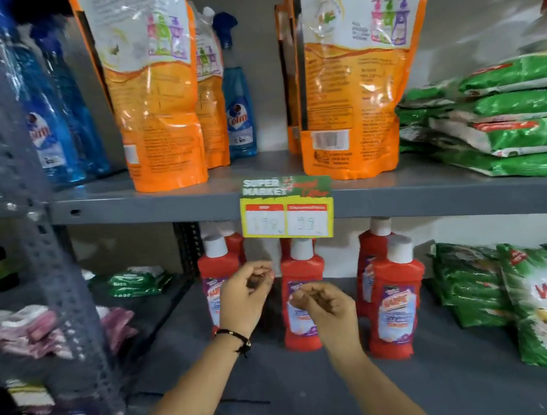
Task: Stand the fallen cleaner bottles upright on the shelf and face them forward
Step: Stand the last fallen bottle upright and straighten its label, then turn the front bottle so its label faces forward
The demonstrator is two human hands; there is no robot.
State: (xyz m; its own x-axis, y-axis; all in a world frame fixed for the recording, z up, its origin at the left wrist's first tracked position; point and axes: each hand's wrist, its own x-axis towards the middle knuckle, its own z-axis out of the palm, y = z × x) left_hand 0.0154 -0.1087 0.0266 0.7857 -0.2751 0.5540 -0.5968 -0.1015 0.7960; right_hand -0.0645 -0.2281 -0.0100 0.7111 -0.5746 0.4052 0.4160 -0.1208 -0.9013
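Several red cleaner bottles with white caps stand upright on the lower grey shelf (281, 382), labels facing me. One (216, 272) is at the left, one (301, 291) in the middle and one (394, 302) at the front right with another (370, 255) behind it. My left hand (246, 295) hovers in front of the left bottle, fingers loosely curled and holding nothing. My right hand (327, 305) hangs in front of the middle bottle, fingers curled, also with nothing in it. Neither hand touches a bottle.
A yellow price tag (287, 212) hangs from the upper shelf edge. Orange refill pouches (157, 101) and blue spray bottles (239, 111) stand above. Green detergent packs (545, 309) lie at the right of the lower shelf, more (502, 121) stacked above. A perforated upright post (36, 228) stands at left.
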